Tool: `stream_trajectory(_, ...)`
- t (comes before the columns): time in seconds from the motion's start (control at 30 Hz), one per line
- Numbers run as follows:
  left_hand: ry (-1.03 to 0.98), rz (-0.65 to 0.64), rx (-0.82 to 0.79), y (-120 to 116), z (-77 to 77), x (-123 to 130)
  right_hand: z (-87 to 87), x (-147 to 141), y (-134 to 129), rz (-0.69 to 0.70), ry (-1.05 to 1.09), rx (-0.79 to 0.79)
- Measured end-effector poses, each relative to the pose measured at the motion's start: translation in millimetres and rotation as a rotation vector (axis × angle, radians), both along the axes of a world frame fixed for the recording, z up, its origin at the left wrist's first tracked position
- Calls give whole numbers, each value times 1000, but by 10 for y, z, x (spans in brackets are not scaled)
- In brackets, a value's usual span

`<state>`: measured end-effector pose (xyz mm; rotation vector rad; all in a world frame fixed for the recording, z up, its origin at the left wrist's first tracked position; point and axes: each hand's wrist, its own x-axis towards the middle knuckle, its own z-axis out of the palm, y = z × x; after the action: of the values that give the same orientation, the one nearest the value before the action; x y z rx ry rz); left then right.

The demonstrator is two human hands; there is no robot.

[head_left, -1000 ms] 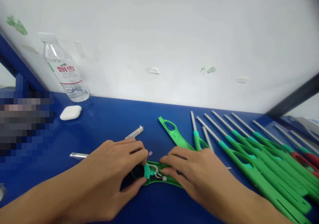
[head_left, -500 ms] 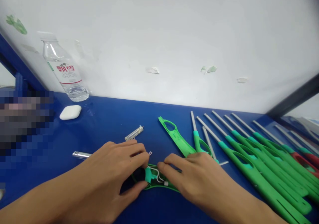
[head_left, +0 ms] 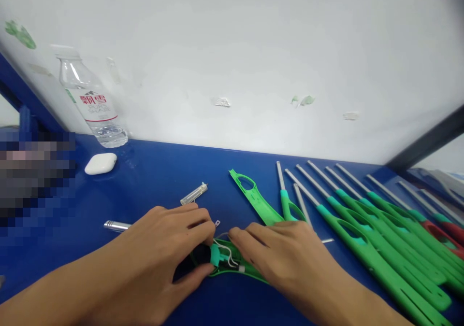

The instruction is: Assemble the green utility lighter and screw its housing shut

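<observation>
An opened gas lighter casing (head_left: 250, 274), green, lies on the blue table with its inside facing up. My left hand (head_left: 181, 248) pinches its left part around the teal trigger (head_left: 215, 255) between thumb and fingers. White wires (head_left: 229, 254) and a small dark part with a pale end show inside. Over the casing's right part, my right hand (head_left: 275, 253) has its fingers closed; a thin wire (head_left: 222, 233) runs to its fingertips, and its thumb is hidden. The other green casing half (head_left: 259, 198) lies beyond my right hand.
Several long-necked green lighters (head_left: 380, 239) lie at right, with red ones beyond. A clear lighter tank (head_left: 194, 194), a metal tube (head_left: 116, 226), a white earbud case (head_left: 101, 163) and a water bottle (head_left: 92, 104) are on the table (head_left: 159, 171). A white wall (head_left: 232, 50) stands behind.
My right fingertips have lifted slightly away from the casing's inside toward its far edge, and a thin wire now shows leading to them. My left hand keeps its hold.
</observation>
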<state>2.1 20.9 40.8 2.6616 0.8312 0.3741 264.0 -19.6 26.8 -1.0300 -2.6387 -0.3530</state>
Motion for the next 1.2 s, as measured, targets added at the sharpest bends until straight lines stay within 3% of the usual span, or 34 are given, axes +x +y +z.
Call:
stream_trajectory(0.23, 11, -2, -14, 6, -5, -16, -48, -15, -13, -33, 35, -30)
stream_trajectory(0.37, 9, -1, 4, 11, -1, -1, 39, 44, -8, -67, 66, -83)
stream_trajectory(0.57, -20, -4, 38, -17, -17, -13, 175, 54, -33, 82, 1, -177)
stream_trajectory(0.87, 8, -11, 10, -1, -6, -23, 101, 46, -30, 103, -33, -108)
stream_trajectory(1.2, 23, -9, -14, 18, 0, -25, 109, 35, -29, 82, -33, -154)
